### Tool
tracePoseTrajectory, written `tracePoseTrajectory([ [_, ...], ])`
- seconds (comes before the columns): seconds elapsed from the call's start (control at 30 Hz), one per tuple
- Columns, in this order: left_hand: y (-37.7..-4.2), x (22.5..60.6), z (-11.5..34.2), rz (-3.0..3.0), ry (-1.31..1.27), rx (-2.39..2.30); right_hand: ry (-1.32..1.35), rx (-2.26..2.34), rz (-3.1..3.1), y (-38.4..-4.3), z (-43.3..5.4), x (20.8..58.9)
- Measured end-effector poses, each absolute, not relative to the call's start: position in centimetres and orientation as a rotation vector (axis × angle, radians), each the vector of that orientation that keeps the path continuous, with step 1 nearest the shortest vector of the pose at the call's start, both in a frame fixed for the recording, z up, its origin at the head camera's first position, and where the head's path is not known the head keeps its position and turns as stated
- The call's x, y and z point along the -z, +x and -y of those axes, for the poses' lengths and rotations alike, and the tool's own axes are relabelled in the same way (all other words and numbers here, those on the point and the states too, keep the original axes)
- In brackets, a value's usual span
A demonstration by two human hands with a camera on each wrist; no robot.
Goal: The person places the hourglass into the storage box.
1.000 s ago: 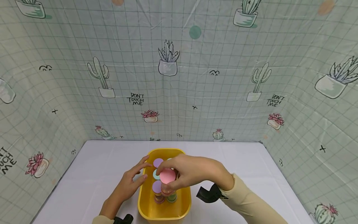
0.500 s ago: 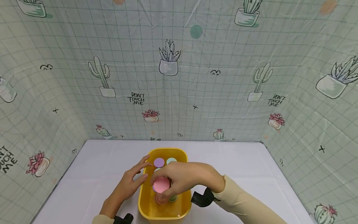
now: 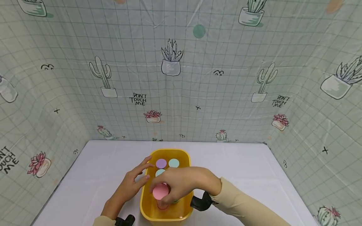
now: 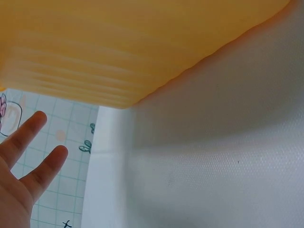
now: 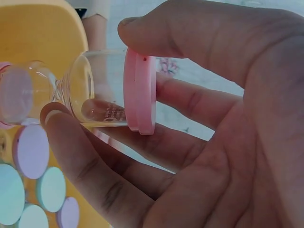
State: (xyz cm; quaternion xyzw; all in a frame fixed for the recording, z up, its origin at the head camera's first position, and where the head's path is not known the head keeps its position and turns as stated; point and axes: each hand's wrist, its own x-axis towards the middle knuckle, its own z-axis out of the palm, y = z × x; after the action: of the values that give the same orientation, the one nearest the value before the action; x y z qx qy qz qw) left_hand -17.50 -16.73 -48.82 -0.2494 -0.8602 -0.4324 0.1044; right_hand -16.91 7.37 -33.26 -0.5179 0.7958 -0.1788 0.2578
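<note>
In the head view, my right hand (image 3: 182, 182) grips a sand timer with pink end caps (image 3: 160, 191) low over the near-left part of a yellow bin (image 3: 147, 212). The right wrist view shows its clear glass with a narrow waist; thumb and fingers of the right hand (image 5: 199, 137) curl about the pink-capped sand timer (image 5: 141, 90). My left hand (image 3: 130, 185) lies with spread fingers at the bin's left rim. Several other sand timers stand in the bin, with a purple cap (image 3: 161, 163) and a light blue cap (image 3: 173, 163) at the far end; some are hidden by my right hand.
The bin stands on a white tabletop (image 3: 234, 166). A grid-patterned cloth (image 3: 181, 94) with cactus drawings rises behind and on both sides. In the left wrist view the bin's outer wall (image 4: 95, 52) fills the top.
My right hand has carried the pink-capped sand timer toward the near left of the bin and lower, uncovering the light blue cap at the far end. The left hand has stayed in place.
</note>
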Motion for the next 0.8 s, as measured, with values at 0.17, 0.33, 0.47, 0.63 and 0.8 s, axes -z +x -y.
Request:
tracePoseTrajectory([
  [0.17,-17.4,48.7,16.8,2.531,-0.735,1.287,-1.401,0.45,-2.151,-17.1,-7.0,33.7],
  [0.33,-17.4,48.7,16.8,2.536,-0.721,1.303,-1.413,0.443,-2.121,-17.4,-6.7,34.4],
  [0.47,-17.4,48.8,16.8,2.541,-0.711,1.322,-1.423,0.444,-2.102,-17.8,-6.5,35.3],
  [0.63,-17.4,48.8,16.8,2.543,-0.703,1.346,-1.427,0.425,-2.095,-18.2,-6.1,36.1],
  [0.8,-17.4,48.9,16.7,2.546,-0.698,1.35,-1.431,0.401,-2.103,-18.3,-6.0,36.6],
])
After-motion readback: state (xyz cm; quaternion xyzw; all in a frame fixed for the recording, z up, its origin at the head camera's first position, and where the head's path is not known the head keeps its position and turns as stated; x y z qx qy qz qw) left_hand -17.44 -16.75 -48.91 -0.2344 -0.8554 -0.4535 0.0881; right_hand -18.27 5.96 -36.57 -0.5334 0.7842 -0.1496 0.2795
